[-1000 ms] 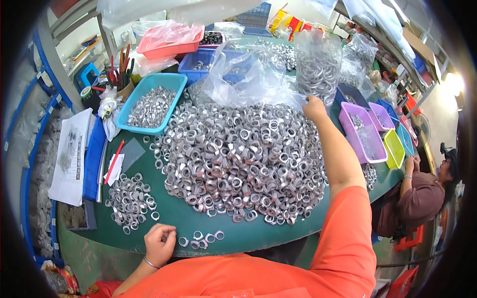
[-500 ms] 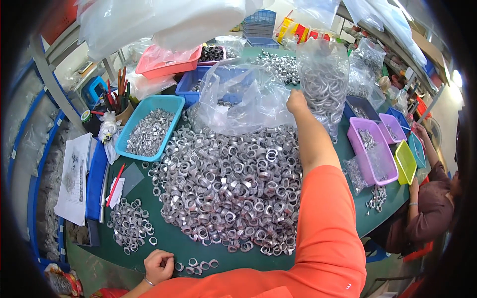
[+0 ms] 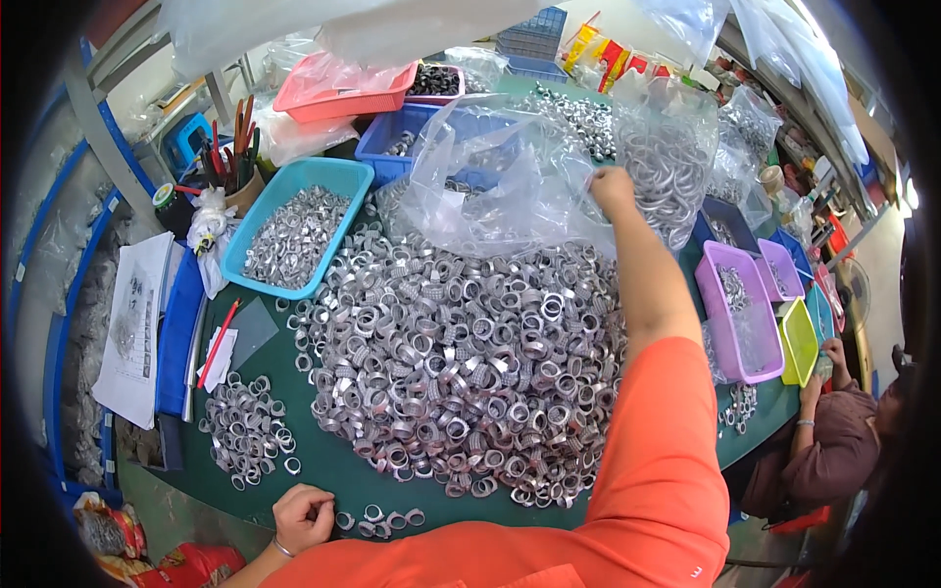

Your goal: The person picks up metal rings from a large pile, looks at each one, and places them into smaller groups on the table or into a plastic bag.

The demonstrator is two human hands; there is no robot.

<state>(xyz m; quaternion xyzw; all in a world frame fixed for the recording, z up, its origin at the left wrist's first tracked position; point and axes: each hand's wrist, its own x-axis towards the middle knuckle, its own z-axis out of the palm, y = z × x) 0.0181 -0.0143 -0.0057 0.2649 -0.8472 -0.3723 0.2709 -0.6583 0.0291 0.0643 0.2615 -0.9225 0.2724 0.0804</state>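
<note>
My right arm reaches far across the table, and my right hand (image 3: 613, 191) is closed at the right edge of a clear plastic bag (image 3: 500, 196), seemingly gripping it. The bag lies spread over the back of a large heap of grey metal rings (image 3: 461, 363). At the near table edge rests my left hand (image 3: 304, 516), its fingers curled in; whether anything is inside them is hidden. Several loose rings (image 3: 380, 521) lie just right of it. A smaller pile of rings (image 3: 245, 429) sits beyond that hand, to the left.
A turquoise tray (image 3: 235, 257) of small metal parts stands left of the heap. A filled clear bag (image 3: 667, 167) stands right of my right hand. Purple (image 3: 779, 343) and yellow-green bins (image 3: 799, 348) line the right side, where a co-worker (image 3: 833, 441) sits. Papers (image 3: 132, 333) lie at left.
The whole view has shifted slightly. My right hand stays at the bag's edge, and the bag's right side looks drawn out a little. The co-worker's raised hand has come down toward the bins.
</note>
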